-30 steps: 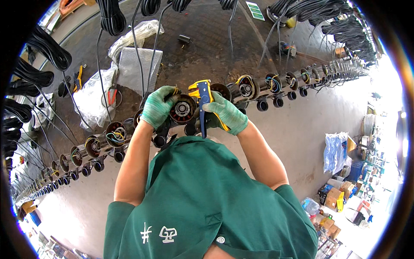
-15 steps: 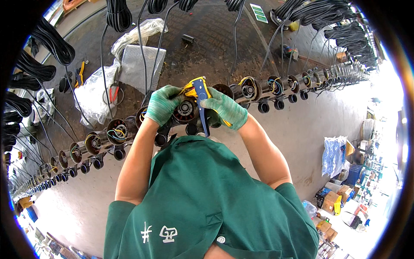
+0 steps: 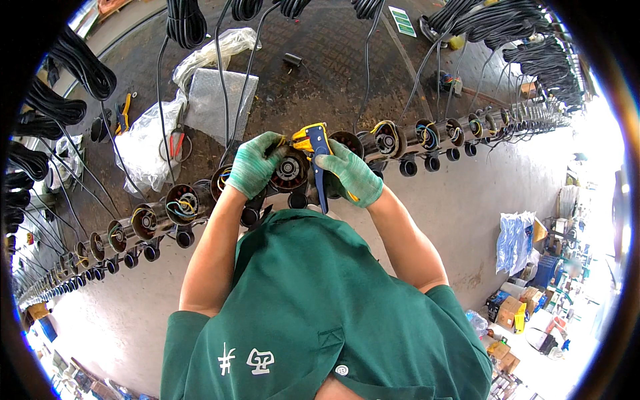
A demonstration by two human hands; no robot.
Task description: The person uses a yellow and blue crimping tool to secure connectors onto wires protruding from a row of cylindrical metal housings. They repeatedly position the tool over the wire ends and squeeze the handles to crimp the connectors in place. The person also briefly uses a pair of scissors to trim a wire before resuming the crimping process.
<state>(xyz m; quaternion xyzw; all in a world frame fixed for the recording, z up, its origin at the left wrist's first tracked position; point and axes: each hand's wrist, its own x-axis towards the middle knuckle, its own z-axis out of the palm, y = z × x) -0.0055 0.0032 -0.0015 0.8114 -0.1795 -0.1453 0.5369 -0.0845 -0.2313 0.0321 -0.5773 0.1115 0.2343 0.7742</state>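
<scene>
My right hand [image 3: 352,175], in a green knit glove, is closed around a wire stripper [image 3: 319,167] with a yellow head and blue handle. The tool stands nearly upright, its jaws pointing left. My left hand [image 3: 255,165], gloved alike, is pinched closed by the jaws; a thin wire seems to be in its fingertips, too small to see well. Between both hands, just below the jaws, lies a round motor housing [image 3: 289,171] with its open end facing up. To the right sits another open housing [image 3: 387,138] with yellow wires.
A long row of similar housings, one with looped wires [image 3: 182,203], runs left and right along the table's near edge. Black cable coils [image 3: 187,23] rise behind. On the dark table [image 3: 320,80] lie clear plastic wrap [image 3: 150,147], red-handled pliers [image 3: 176,143] and a black cylinder [image 3: 292,60].
The wire stripper has shifted slightly right and stands a bit more upright, its jaws farther from my left fingertips. My left hand has hardly moved, dropping a little.
</scene>
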